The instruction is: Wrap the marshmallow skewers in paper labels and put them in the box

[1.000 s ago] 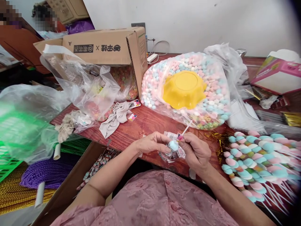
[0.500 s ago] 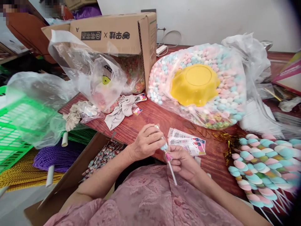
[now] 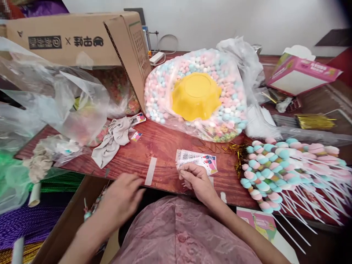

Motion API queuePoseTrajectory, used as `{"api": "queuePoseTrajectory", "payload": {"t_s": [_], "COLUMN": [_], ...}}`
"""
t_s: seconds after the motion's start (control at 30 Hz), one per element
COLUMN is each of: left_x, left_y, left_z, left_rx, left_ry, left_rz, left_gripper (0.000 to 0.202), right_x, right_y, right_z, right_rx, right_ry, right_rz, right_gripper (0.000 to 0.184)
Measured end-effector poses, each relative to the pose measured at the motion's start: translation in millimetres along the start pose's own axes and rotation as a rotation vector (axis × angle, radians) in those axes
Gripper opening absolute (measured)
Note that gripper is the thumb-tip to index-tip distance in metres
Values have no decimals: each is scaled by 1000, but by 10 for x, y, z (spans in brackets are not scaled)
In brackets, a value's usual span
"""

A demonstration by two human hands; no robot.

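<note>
My right hand (image 3: 197,182) rests at the near edge of the red-brown table (image 3: 162,146). Its fingertips are curled and pinched on the near edge of a small stack of printed wrapper bags (image 3: 196,160). My left hand (image 3: 121,200) is blurred by motion and hangs just off the table's front edge, over an open cardboard box (image 3: 74,216) that holds wrapped candy sticks (image 3: 88,212). Whether the left hand holds anything does not show. A strip of clear tape (image 3: 150,171) lies on the table between my hands.
A big clear bag of pastel candy balls (image 3: 233,106) lies behind with an upturned yellow bowl (image 3: 195,96) on it. Several candy skewers (image 3: 277,172) are piled at the right, beside gold twist ties (image 3: 239,151). A large carton (image 3: 82,40), plastic bags and a grey cloth (image 3: 112,141) fill the left.
My hands have parted. The candy stick held between them is gone from view; my left hand swung down-left toward the box, and my right hand moved onto the wrapper stack.
</note>
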State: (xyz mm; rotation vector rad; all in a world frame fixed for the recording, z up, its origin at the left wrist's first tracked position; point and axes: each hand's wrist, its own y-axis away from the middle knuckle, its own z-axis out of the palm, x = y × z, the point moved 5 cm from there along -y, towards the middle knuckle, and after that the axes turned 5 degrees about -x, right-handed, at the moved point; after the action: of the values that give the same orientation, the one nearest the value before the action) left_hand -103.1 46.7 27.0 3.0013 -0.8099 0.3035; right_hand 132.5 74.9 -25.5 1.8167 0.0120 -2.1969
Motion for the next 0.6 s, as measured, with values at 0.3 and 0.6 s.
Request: {"api": "queuePoseTrajectory", "payload": {"t_s": [0.3, 0.6], "left_x": [1651, 1309], "left_y": [-1398, -1385], "left_z": [641, 813], "left_rx": [-252, -28], "left_ry": [-224, -184], "left_rz": [423, 442], "left_gripper": [14, 12], "right_x": [-574, -457], "right_y": [737, 1316], "right_z": [-1196, -1205], "right_rx": [727, 802], "right_ry": [717, 1278], "right_rz": [-503, -541], "right_gripper": [6, 13]}}
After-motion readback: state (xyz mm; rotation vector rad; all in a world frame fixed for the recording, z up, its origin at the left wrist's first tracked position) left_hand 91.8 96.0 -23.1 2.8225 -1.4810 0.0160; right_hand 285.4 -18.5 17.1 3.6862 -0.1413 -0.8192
